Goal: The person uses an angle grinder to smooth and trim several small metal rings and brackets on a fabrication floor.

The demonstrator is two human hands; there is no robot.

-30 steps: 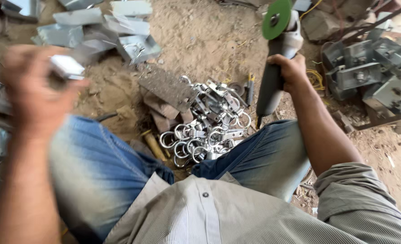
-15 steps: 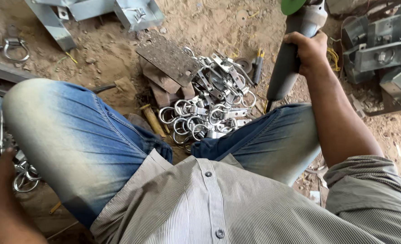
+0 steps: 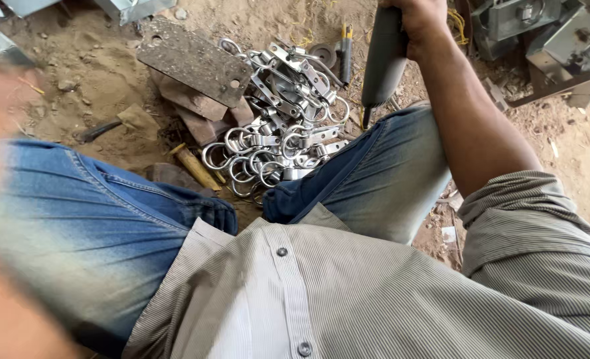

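Note:
My right hand [image 3: 420, 20] is at the top edge, shut on the grey body of an angle grinder [image 3: 381, 63] that points down beside my right knee [image 3: 388, 166]. Its disc is out of frame. My left arm [image 3: 5, 312] is a blur along the left edge, and I cannot make out the hand or what it holds. Between my knees on the sandy ground lies a pile of shiny metal ring clamps [image 3: 275, 143]. A rusty flat plate with holes [image 3: 192, 60] rests on bricks just left of the pile.
Grey welded metal brackets [image 3: 561, 33] stand at the top right. More metal pieces [image 3: 129, 8] lie at the top left. Yellow-handled pliers [image 3: 346, 50] lie behind the clamps, and a wooden tool handle [image 3: 195, 169] lies near my left knee.
The view has tilted down and closer to my lap. My left hand, which held a metal piece, has swung down to the left edge into blur. My right hand keeps its grip on the grinder.

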